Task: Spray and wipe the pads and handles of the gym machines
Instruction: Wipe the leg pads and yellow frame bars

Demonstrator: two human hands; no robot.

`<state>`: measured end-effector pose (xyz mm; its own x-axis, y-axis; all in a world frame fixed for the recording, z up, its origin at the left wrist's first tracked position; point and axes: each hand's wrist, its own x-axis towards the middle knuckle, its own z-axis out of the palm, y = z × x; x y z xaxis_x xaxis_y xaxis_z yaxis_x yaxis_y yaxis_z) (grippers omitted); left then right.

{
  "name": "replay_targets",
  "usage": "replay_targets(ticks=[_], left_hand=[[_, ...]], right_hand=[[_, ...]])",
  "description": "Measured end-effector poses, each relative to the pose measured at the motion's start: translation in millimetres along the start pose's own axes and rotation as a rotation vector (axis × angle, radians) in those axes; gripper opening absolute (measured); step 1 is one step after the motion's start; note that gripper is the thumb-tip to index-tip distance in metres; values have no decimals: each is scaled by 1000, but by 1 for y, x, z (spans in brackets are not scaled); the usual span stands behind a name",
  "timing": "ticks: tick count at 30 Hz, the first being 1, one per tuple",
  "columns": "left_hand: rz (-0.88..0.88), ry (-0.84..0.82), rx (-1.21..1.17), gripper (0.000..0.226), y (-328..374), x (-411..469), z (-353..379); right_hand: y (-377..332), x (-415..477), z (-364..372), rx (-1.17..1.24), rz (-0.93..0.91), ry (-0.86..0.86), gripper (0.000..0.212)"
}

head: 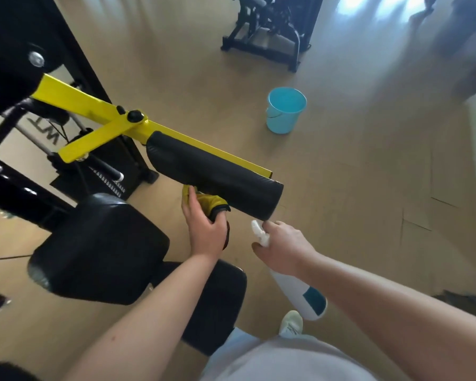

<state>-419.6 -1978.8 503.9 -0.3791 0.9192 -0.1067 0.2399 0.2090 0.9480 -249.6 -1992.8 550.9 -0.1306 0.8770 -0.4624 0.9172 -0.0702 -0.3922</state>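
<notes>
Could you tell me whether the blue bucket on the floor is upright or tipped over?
Upright: the blue bucket stands on its base, its round opening facing up.

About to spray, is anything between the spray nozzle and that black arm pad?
Nothing visible. The spray bottle in the right hand has its nozzle just below the pad end; the left hand holds a yellow cloth off to the side.
</notes>
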Motion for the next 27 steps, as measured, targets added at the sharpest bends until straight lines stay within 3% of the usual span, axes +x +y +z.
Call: replay_targets(ticks=[2, 6, 15, 21, 27], left_hand=[[-19, 15, -12, 81, -4, -2, -4], [-51, 56, -49, 69, -16, -4, -15], [-138, 76, -139, 64, -19, -10, -33], [78, 69, -149, 79, 1, 16, -44], [204, 264, -60, 101, 45, 91, -49]], right_hand=[[-6, 3, 6, 10, 0, -2, 35], [-21, 11, 15, 84, 21, 25, 17], [-78, 28, 13, 32, -188, 31, 18], [-84, 29, -12, 119, -188, 96, 20], [-98, 34, -43, 1, -292, 122, 23]])
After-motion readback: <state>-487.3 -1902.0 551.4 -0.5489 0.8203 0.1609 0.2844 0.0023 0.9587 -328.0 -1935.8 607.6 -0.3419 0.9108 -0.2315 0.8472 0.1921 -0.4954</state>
